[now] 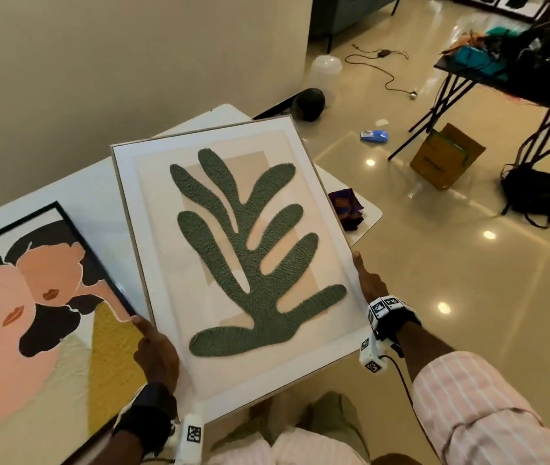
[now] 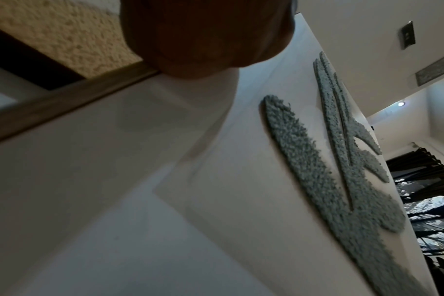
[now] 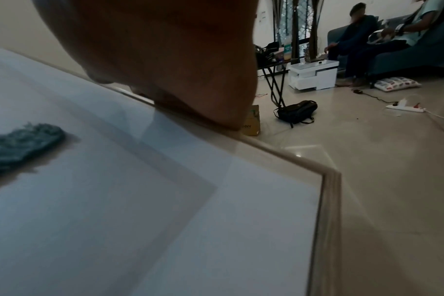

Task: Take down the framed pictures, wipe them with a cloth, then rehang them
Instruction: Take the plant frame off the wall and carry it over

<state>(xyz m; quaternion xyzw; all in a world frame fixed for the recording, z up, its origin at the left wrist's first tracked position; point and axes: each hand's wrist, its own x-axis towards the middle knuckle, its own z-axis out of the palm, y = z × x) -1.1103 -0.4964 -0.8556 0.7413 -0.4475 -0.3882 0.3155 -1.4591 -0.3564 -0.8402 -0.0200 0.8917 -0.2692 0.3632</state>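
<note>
A light-wood framed picture [image 1: 233, 263] with a green leaf shape is held tilted above the white table [image 1: 92, 182]. My left hand [image 1: 156, 350] grips its left edge near the bottom, thumb on the frame. My right hand [image 1: 369, 283] grips the right edge. The wrist views show the same picture [image 2: 216, 200] [image 3: 139, 200], with each thumb pressed on the frame's rim. A second picture [image 1: 32, 313] in a black frame, showing pink faces, lies flat on the table at the left. A dark purple cloth [image 1: 347, 206] lies on the table's right corner, partly hidden by the held picture.
A beige wall [image 1: 115, 62] rises behind the table. On the glossy floor to the right are a cardboard bag [image 1: 444, 159], a black backpack [image 1: 542, 193], a folding table [image 1: 501, 78] piled with gear, cables and a dark helmet [image 1: 308, 104]. Two people sit on a sofa [image 3: 393, 40].
</note>
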